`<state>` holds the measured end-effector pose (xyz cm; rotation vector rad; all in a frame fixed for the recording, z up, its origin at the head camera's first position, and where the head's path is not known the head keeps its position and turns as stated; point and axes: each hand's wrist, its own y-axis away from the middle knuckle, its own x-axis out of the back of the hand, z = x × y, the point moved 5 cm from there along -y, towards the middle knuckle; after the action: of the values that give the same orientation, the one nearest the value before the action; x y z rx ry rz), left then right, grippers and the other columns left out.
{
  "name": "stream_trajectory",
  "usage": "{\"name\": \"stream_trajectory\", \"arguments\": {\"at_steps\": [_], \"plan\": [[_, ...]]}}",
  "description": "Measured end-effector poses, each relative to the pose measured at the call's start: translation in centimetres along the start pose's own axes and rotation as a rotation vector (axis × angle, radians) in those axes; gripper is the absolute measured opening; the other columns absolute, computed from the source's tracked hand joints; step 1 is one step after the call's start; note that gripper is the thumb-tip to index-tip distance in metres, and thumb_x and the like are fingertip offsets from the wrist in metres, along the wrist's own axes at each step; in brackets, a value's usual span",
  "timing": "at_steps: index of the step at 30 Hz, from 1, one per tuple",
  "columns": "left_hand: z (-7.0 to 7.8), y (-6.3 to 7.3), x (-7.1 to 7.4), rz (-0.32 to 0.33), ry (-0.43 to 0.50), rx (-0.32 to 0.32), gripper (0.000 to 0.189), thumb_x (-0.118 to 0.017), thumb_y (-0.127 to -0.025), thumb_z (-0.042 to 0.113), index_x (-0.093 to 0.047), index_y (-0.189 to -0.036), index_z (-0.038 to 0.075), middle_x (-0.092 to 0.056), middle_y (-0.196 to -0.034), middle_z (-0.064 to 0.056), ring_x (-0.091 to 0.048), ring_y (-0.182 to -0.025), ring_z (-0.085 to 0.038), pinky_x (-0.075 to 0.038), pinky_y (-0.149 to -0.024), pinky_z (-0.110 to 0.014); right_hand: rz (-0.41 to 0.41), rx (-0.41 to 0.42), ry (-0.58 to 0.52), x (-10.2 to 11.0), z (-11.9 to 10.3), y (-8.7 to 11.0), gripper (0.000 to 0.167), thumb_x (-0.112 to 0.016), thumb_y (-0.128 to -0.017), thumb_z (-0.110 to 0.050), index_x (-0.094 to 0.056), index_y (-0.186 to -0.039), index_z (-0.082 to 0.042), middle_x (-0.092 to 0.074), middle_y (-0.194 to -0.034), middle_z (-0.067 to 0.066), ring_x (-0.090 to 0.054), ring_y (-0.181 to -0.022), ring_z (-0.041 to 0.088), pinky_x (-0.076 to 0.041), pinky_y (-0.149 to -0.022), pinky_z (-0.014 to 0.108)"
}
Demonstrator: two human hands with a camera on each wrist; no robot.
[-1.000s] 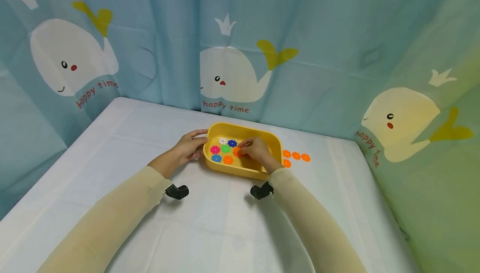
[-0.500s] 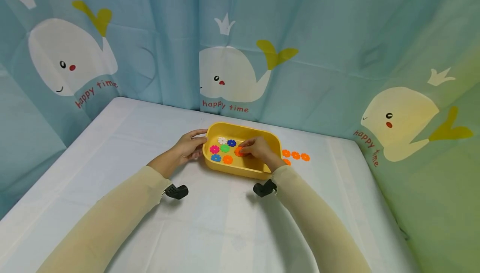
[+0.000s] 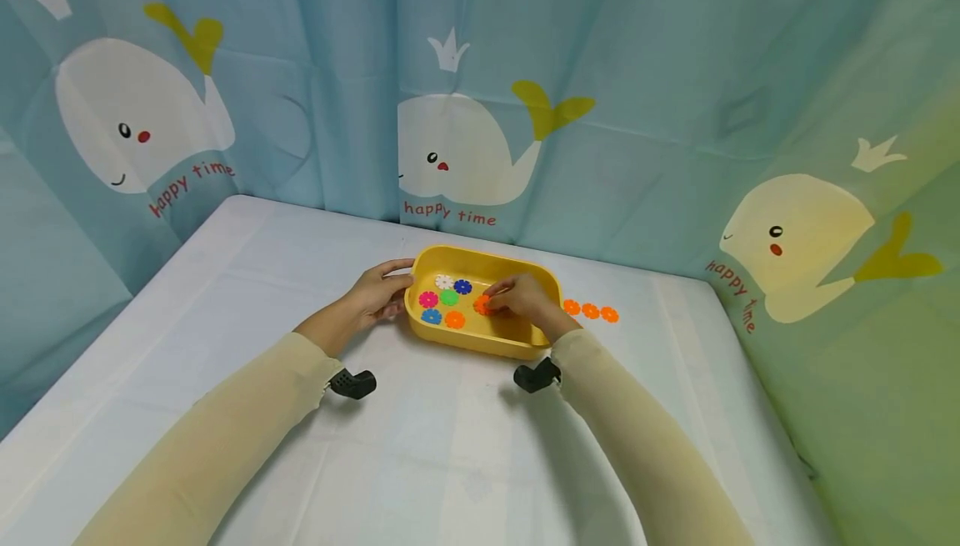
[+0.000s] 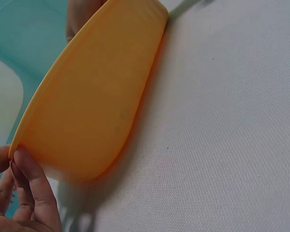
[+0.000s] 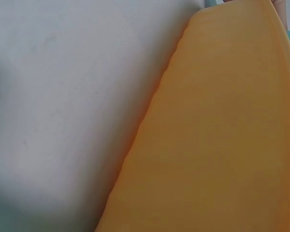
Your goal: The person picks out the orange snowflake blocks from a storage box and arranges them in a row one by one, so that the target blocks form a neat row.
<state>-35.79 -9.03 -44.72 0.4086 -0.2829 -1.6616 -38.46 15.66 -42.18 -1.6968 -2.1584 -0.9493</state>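
A yellow plastic tub [image 3: 472, 345] stands on the white table. My left hand [image 3: 381, 292] pinches its left rim between thumb and fingers, which the left wrist view shows close up on the tub wall [image 4: 96, 96]. Inside the tub, my right hand [image 3: 522, 299] holds an orange notched flower-shaped disc [image 3: 482, 305] by the fingertips, low over the floor. Left of it lie similar discs: white [image 3: 444, 282], dark blue [image 3: 462, 287], pink [image 3: 428, 300], green [image 3: 448, 298], light blue [image 3: 431, 318] and another orange disc [image 3: 454, 320]. The right wrist view is mostly tub wall [image 5: 217, 125]; the right hand's fingers are hidden there.
Just right of the tub, a row of orange discs [image 3: 591, 311] lies on the table [image 3: 420, 463]. A blue-green curtain [image 3: 645, 137] with printed whales hangs along the table's back and sides. Black wrist-camera mounts [image 3: 354, 383] jut from both sleeves.
My right hand has shifted slightly right inside the tub along with the orange disc. My right wrist now covers an orange disc lying outside the tub. The left hand keeps its place.
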Motion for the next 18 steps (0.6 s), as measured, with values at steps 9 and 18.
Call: {"name": "stream_trajectory", "arguments": {"at_steps": [9,18], "plan": [[0.1,0.1,0.0,0.002,0.003,-0.006,0.046,-0.058,-0.100,0.022,-0.048,-0.145,0.023,-0.062,-0.122,-0.015,-0.050,-0.053,-0.010,-0.040,-0.046,-0.017,-0.032,-0.030,0.015,0.6,0.1,0.3,0.022,-0.070,-0.089,-0.004,-0.071,-0.110,0.004,-0.074,-0.093,0.014,-0.068,-0.077,0.017,-0.058,-0.082,0.031],[-0.1,-0.1,0.0,0.007,0.003,-0.007,0.044,-0.058,-0.100,0.023,-0.049,-0.144,0.025,-0.062,-0.120,-0.014,-0.049,-0.053,-0.009,-0.039,-0.046,-0.017,-0.014,-0.043,0.010,1.9,-0.1,1.5,0.026,-0.070,-0.089,-0.004,-0.070,-0.114,0.005,-0.074,-0.097,0.015,-0.069,-0.081,0.017,-0.056,-0.090,0.036]]}}
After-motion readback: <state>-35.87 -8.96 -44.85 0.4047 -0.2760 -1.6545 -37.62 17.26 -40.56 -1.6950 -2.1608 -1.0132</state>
